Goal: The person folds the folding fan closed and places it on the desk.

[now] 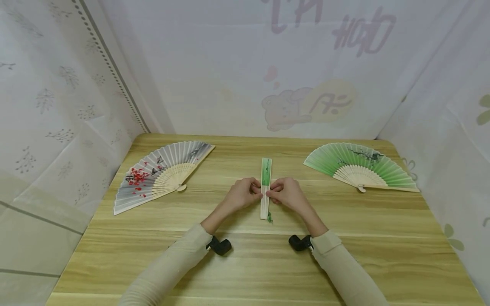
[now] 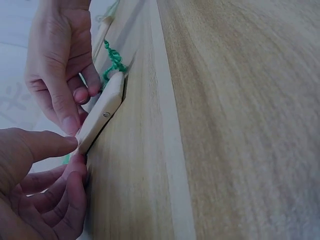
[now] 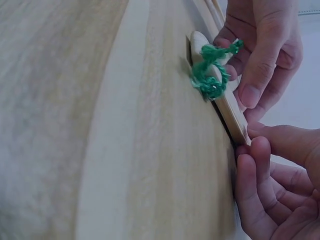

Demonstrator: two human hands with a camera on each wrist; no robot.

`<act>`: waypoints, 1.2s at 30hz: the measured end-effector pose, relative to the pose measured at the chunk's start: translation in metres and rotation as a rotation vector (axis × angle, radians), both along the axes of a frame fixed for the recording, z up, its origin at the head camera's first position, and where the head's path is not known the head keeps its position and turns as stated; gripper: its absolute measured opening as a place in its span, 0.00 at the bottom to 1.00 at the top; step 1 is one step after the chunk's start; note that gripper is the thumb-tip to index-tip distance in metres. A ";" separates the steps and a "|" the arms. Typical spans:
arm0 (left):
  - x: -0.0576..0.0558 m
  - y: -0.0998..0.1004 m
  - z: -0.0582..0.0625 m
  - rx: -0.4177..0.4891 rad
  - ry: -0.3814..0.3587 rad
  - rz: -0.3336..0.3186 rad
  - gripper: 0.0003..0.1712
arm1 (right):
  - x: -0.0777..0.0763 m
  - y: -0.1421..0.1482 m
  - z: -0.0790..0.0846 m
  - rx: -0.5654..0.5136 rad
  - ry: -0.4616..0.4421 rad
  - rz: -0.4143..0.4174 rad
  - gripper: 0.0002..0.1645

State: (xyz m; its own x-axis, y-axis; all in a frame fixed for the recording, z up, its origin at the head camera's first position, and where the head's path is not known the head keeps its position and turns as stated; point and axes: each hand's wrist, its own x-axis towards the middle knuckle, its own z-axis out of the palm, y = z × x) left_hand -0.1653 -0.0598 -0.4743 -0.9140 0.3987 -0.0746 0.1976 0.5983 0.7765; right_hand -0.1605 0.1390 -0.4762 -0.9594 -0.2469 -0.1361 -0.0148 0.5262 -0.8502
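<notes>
A folded hand fan (image 1: 266,172), green cloth at its far end and pale bamboo ribs at the near end, lies lengthwise at the middle of the table. My left hand (image 1: 242,193) pinches its left edge between thumb and fingers. On the opposite edge, my right hand (image 1: 288,194) grips the fan the same way, about level with the left. Both wrist views show the bamboo guard low over the wood, and the left one shows its small metal rivet (image 2: 106,115). A twisted green cord (image 3: 212,75) hangs from the fan's near end.
An open grey-white fan with red blossoms (image 1: 134,187) lies at the left on the wooden table (image 1: 252,272). At the right is an open green fan (image 1: 344,155). Printed white curtains (image 1: 214,85) enclose the back and sides. Black devices (image 1: 221,246) sit at both sleeve cuffs.
</notes>
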 end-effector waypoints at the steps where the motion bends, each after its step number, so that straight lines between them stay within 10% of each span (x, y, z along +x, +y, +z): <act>1: 0.000 0.000 0.001 0.000 -0.001 -0.001 0.14 | 0.000 0.001 0.000 -0.003 0.000 0.002 0.07; 22: -0.005 -0.048 -0.004 0.215 -0.041 -0.095 0.14 | -0.009 0.051 -0.001 -0.343 -0.089 0.129 0.24; 36: 0.002 -0.099 -0.005 0.309 -0.009 -0.016 0.16 | -0.016 0.043 -0.004 -0.488 -0.136 0.117 0.25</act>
State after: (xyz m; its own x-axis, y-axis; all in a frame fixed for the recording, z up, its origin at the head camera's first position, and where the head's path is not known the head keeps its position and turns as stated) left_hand -0.1632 -0.1589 -0.4791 -0.9072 0.4185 0.0442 0.1973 0.3301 0.9231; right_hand -0.1761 0.1817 -0.4797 -0.9034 -0.4171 -0.1000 0.0778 0.0699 -0.9945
